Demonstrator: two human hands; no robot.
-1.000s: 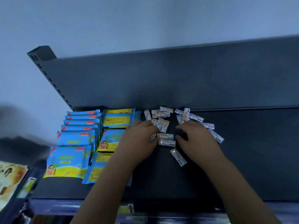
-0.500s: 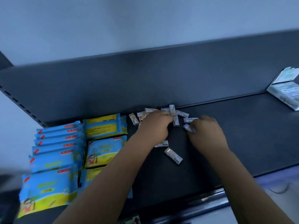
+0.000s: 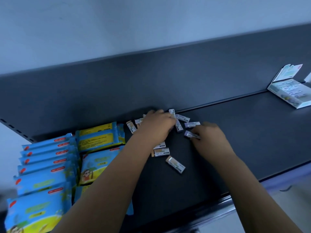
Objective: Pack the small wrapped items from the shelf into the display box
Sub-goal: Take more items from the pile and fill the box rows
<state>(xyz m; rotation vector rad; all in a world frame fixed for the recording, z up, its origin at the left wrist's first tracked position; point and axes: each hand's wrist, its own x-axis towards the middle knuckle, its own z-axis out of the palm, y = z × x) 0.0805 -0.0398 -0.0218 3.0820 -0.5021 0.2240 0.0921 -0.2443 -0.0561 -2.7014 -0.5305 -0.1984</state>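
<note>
Several small wrapped items [image 3: 175,164] lie scattered on the dark shelf [image 3: 244,135] near its back wall. My left hand [image 3: 156,127] lies palm down over the middle of the pile with fingers curled, hiding several items; what it grips is hidden. My right hand [image 3: 210,138] is just to the right, pinching one wrapped item [image 3: 191,135] at its fingertips. The open display box [image 3: 290,91], white with a raised lid, stands far right at the back of the shelf, well apart from both hands.
Blue and yellow wipe packs [image 3: 45,167] fill the shelf's left side in rows, close to my left forearm. The shelf's back panel [image 3: 151,84] rises right behind the pile. The shelf's front edge [image 3: 252,187] runs below my right forearm.
The view has swung right, bringing the display box into sight. Both hands have shifted back toward the wall over the pile, and the right hand now pinches an item.
</note>
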